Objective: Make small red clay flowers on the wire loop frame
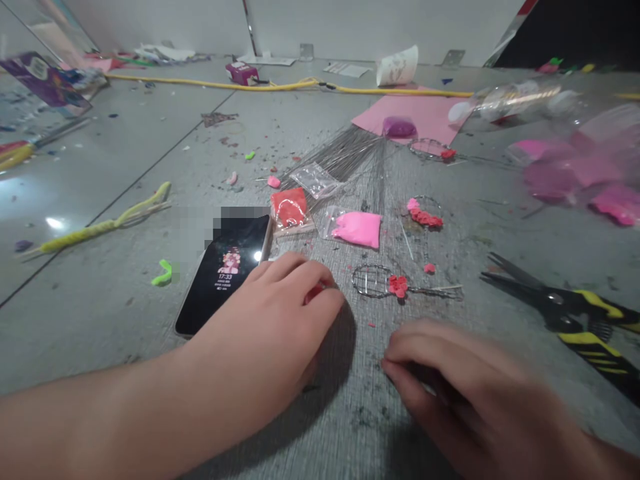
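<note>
Two hands low in frame, one phone, one pair of pliers, two clay packets.

Left hand (pixel 280 313), fingers curled, pinches a red clay bit (pixel 314 293) at centre. Right hand (pixel 450 380) loosely curled, grip unclear. Phone (pixel 225 273) runs lower-left to upper-right; pliers (pixel 560 307) point left; packets red (pixel 289 208) and pink (pixel 357 228).

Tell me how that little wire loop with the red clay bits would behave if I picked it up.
The wire loop looks thin, so probably light and easily bent. Its red clay bits seem soft and may smear or drop off.
</note>
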`<state>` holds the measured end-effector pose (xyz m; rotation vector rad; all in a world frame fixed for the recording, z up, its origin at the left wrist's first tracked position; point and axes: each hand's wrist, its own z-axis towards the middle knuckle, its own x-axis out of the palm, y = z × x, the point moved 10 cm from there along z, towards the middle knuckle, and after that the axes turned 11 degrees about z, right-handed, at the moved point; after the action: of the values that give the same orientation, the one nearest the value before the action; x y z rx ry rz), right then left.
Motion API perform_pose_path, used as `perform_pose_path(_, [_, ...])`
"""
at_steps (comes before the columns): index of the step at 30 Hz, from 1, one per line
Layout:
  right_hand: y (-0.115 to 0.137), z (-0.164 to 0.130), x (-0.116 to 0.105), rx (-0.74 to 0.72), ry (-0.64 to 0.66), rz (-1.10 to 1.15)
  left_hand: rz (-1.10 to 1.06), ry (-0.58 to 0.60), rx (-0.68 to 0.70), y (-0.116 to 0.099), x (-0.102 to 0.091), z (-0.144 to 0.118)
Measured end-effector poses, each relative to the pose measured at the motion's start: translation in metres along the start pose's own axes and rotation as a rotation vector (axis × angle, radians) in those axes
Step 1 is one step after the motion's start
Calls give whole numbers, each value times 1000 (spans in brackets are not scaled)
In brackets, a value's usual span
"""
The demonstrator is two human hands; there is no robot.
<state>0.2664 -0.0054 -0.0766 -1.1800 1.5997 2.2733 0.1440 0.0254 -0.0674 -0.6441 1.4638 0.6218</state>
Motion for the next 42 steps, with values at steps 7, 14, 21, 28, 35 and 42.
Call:
perform_pose_path(7, [7, 3, 6, -58, 85, -39, 131, 18, -61, 8, -1, -1])
perform_pose_path(14, [7, -4, 15, -176, 105, -156, 79, -12, -45, 4, 0, -1])
perform_pose_path(21, [0, 1, 8, -150, 126, -38, 87, -11, -42, 4, 2, -1])
perform_pose_path(28, [-5, 5, 1, -125, 120, -12, 74, 20, -64, 6, 3, -2])
perform_pose_path(35, [7, 4, 12, -226, 145, -142, 85, 10, -40, 3, 1, 0])
perform_pose_path(42, [2, 7, 5, -116, 141, -39, 95, 54, -44, 4, 3, 1])
